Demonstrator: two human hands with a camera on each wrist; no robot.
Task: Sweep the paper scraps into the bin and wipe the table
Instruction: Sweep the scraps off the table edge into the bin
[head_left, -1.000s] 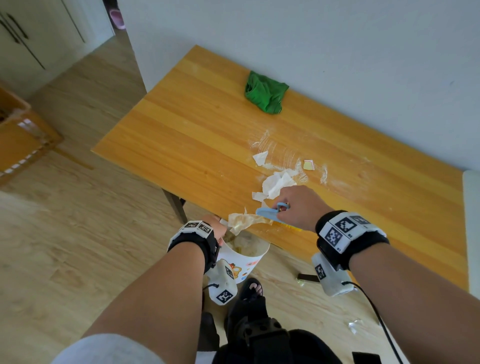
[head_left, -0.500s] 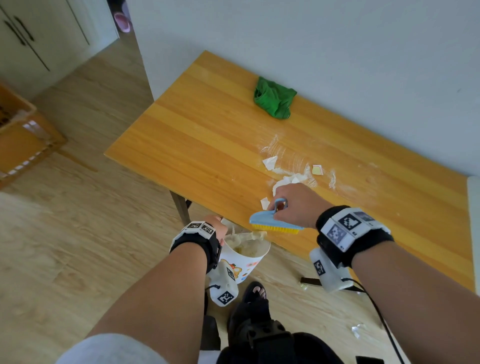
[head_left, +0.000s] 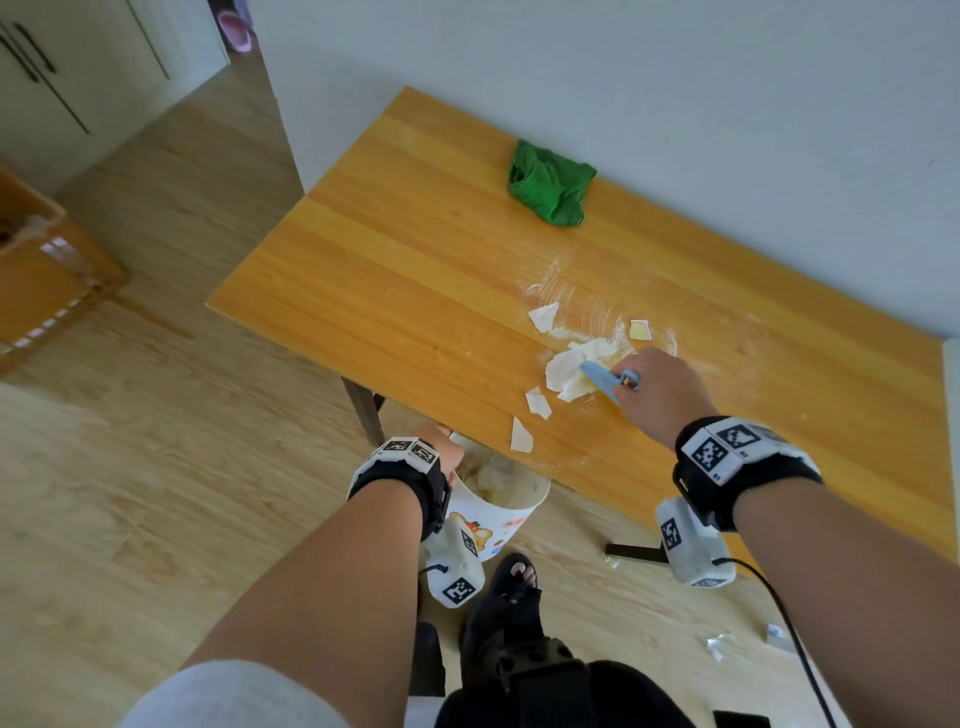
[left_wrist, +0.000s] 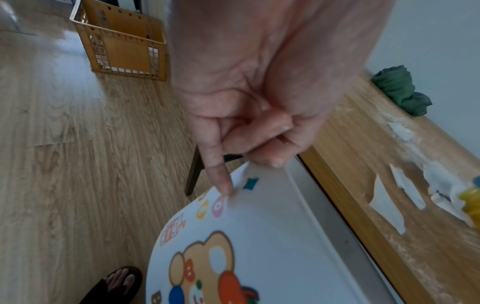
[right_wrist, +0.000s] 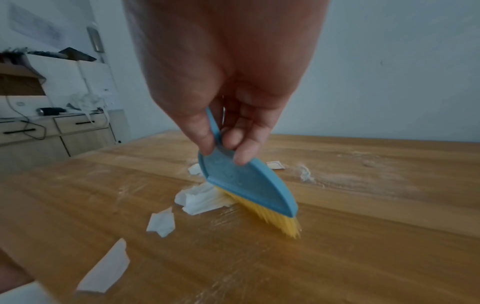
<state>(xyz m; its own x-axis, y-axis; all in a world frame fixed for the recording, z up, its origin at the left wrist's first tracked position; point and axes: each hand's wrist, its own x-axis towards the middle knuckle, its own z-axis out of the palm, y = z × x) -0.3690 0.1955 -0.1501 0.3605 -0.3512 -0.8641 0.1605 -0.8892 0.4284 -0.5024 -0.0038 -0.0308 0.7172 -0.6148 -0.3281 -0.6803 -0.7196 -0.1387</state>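
Note:
My right hand (head_left: 657, 387) (right_wrist: 226, 142) grips a small blue brush (head_left: 602, 378) (right_wrist: 249, 185) with yellow bristles, pressed against a crumpled white paper scrap (head_left: 569, 366) (right_wrist: 200, 198) on the wooden table (head_left: 405, 291). Smaller scraps (head_left: 537, 402) (right_wrist: 161, 223) lie nearer the front edge, and a yellowish scrap (head_left: 640, 330) sits further back amid white dust. My left hand (head_left: 439, 449) (left_wrist: 259, 131) pinches the rim of a white cartoon-printed bin (head_left: 498, 512) (left_wrist: 246, 236), held just under the table's front edge; paper shows inside it. A green cloth (head_left: 550, 189) (left_wrist: 400, 90) lies by the wall.
A wall runs along the table's far side. An orange crate (head_left: 36, 280) (left_wrist: 122, 39) stands on the wood floor at left. My sandalled foot (head_left: 511, 582) is below the bin. Bits of litter (head_left: 719, 644) lie on the floor at right. Cabinets (right_wrist: 57, 131) stand beyond the table's left end.
My right hand has carried the brush from the front edge by the bin back up the table onto the crumpled scrap. The left hand and bin stay in place.

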